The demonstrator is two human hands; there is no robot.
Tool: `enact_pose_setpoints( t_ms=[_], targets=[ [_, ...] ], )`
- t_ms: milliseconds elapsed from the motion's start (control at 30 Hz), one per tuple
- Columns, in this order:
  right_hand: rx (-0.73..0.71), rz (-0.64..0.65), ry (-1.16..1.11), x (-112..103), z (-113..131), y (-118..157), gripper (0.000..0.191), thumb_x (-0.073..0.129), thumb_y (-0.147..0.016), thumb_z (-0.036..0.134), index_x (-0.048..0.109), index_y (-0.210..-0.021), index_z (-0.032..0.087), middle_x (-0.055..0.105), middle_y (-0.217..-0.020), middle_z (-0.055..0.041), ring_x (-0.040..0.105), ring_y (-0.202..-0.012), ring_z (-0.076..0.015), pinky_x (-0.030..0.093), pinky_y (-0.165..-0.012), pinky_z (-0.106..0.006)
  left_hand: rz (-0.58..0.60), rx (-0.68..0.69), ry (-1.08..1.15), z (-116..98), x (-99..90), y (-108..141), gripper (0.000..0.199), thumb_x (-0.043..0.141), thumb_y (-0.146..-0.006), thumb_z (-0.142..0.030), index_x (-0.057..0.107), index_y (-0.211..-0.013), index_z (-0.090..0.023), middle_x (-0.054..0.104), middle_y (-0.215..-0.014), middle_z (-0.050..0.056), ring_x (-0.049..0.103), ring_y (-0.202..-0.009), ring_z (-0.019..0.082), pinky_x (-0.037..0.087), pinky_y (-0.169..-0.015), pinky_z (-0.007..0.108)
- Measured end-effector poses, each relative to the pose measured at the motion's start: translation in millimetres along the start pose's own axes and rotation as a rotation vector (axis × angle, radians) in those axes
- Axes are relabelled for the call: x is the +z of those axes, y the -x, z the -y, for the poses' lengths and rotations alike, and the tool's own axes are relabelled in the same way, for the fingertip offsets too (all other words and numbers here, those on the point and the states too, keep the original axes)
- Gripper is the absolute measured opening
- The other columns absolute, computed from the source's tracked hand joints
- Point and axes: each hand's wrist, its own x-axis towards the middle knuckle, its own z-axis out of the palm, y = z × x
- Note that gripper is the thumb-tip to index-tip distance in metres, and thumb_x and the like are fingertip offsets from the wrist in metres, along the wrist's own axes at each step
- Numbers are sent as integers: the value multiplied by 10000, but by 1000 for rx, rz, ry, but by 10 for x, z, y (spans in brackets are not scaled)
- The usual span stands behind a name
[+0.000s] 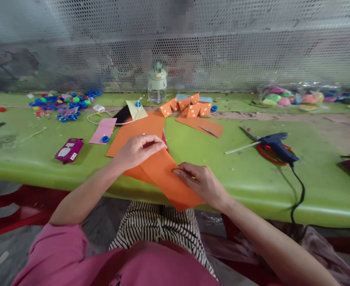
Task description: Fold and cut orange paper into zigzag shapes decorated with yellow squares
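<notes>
A sheet of orange paper (175,184) is pinched between my two hands over the table's front edge, one corner hanging past it. My left hand (137,151) grips its upper left end, thumb and fingers together. On the right edge, my right hand (200,180) holds the paper between thumb and fingers. Beneath and behind the left hand lie more orange sheets (133,133), with a sliver of red showing beside them. Farther back stand folded orange paper pieces with pale dots (192,106). A flat orange piece (201,124) bears small scissors (209,131).
On the green table (198,149), a blue glue gun (277,147) with a black cord lies at right. A bottle (157,85) stands at the back. At left are a purple box (69,151), pink paper (101,133) and colourful small pieces (63,104). A plastic bag (300,95) lies back right.
</notes>
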Motion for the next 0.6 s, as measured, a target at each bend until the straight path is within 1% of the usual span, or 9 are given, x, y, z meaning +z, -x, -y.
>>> enact_pose_setpoints(
  t_ms=[100,200,233,267,333,367,400,467,600],
  targets=[
    [58,94,-16,10,-98,-11,430,498,-953,508,502,-633,220,413,-553,49,376,-513,-95,276,-454,-234,-79,9,-154,92,14,-107,298,488,-964,-432,671,-908,-203,743,-905,8,646,-820,144,469,-747,244],
    [112,239,41,-178,-328,-133,442,475,-968,502,577,-652,210,548,-561,28,505,-514,-104,352,-489,-236,-96,17,-283,257,21,-281,259,466,-974,-381,658,-950,-210,747,-927,16,650,-812,149,447,-742,242],
    [120,188,91,-296,-430,-210,427,456,-980,477,625,-696,208,613,-598,9,555,-538,-117,386,-513,-243,-56,30,-304,319,29,-350,253,467,-973,-374,658,-945,-211,749,-935,19,655,-825,154,442,-746,243],
    [120,59,193,-432,-540,-302,370,483,-977,454,665,-769,207,673,-670,-10,600,-590,-132,416,-551,-252,-8,42,-318,380,43,-423,255,471,-972,-381,659,-939,-212,749,-938,21,659,-838,160,436,-744,243],
    [149,-286,489,-716,-769,-515,224,564,-954,382,700,-911,209,744,-852,-60,647,-722,-179,448,-620,-286,90,60,-345,489,87,-573,276,466,-976,-399,666,-950,-212,747,-923,24,661,-838,170,425,-732,247],
    [179,-354,604,-840,-881,-625,178,595,-944,344,702,-959,203,755,-963,-96,660,-832,-206,472,-679,-304,134,80,-354,535,116,-647,286,462,-980,-407,671,-963,-212,746,-925,27,662,-842,174,422,-733,249],
    [200,-364,637,-939,-986,-730,160,623,-935,309,701,-1003,186,748,-1042,-134,653,-947,-235,487,-751,-325,174,105,-361,574,149,-718,292,460,-983,-409,675,-977,-211,747,-936,31,663,-852,177,421,-740,251],
    [239,-327,658,-1048,-1163,-913,177,637,-941,307,703,-1025,165,732,-1070,-156,640,-1050,-250,505,-853,-352,231,153,-389,636,220,-848,296,454,-991,-400,679,-998,-208,745,-972,45,664,-882,183,426,-758,257],
    [320,-266,644,-1021,-1299,-1108,298,583,-982,384,632,-1223,214,631,-1288,-89,640,-1087,-207,559,-931,-426,246,204,-576,726,363,-1014,283,450,-1008,-341,678,-1032,-176,714,-1035,100,641,-987,224,446,-878,318]
  ],
)
